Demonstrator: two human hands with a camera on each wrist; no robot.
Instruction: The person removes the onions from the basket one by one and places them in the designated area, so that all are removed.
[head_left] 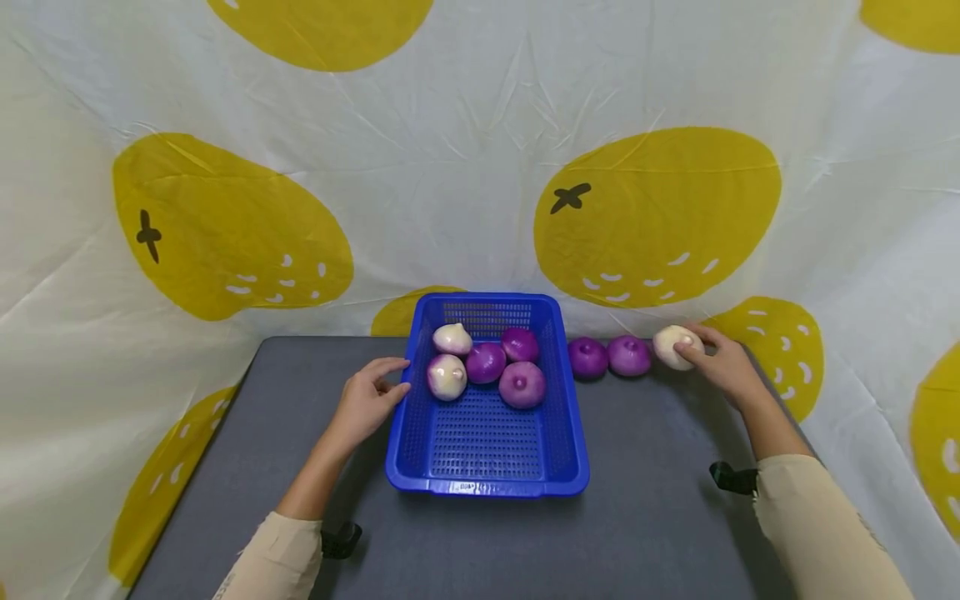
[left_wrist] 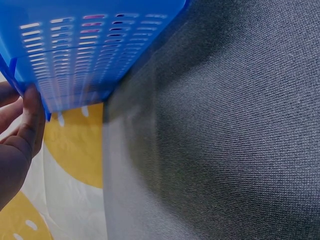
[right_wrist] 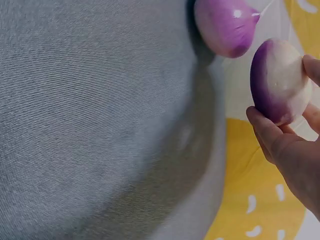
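My right hand (head_left: pixel 723 367) grips a white-and-purple onion (head_left: pixel 672 347) at the right end of the back edge. In the right wrist view the thumb is on its pale side and fingertips on its purple underside; a purple onion (right_wrist: pixel 227 25) is close by. Two purple onions (head_left: pixel 588 358) stand between that hand and the blue plastic basket (head_left: pixel 487 486). Inside the basket, toward the back, are two white-and-purple onions (head_left: pixel 447 377) and several purple ones (head_left: pixel 522 385). My left hand (head_left: pixel 367 400) holds the basket's left rim, its fingertips at the edge in the left wrist view.
The basket stands on a dark grey table (head_left: pixel 645 517), near its back edge. Behind the table hangs a white cloth (head_left: pixel 450 192) with large yellow fruit prints, reaching round both sides.
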